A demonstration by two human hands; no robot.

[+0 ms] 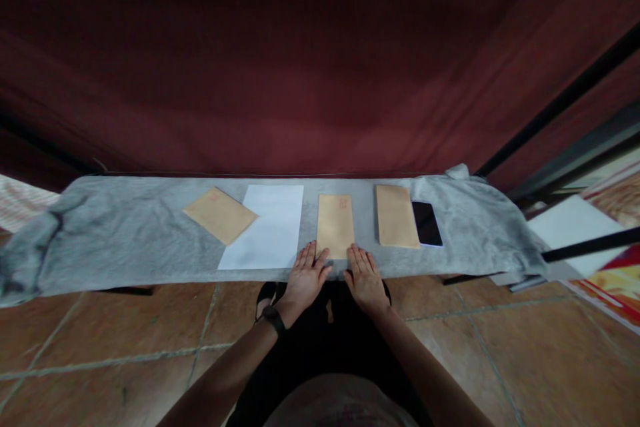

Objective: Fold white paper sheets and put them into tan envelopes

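A brown paper envelope [335, 227] with small red print near its top right lies lengthwise in front of me. My left hand [306, 275] rests flat at its lower left corner, fingers stretched out. At the lower right corner lies my right hand [364, 273], its fingers also extended and flat. Neither hand grips anything. Left of them, a white sheet of paper [270, 227] is partly covered by a slanted brown envelope [217, 213]. To the right sits another brown envelope or small stack [397, 217], beside a dark-screened phone [427, 223].
A grey cloth [125, 233] covers the narrow table, bunched at both ends. Behind it hangs a dark red curtain [300, 100]. Black poles [560, 103] slant at the right, near a white sheet [575, 230] and a colourful printed board [617, 280]. Below is a tiled floor [150, 333].
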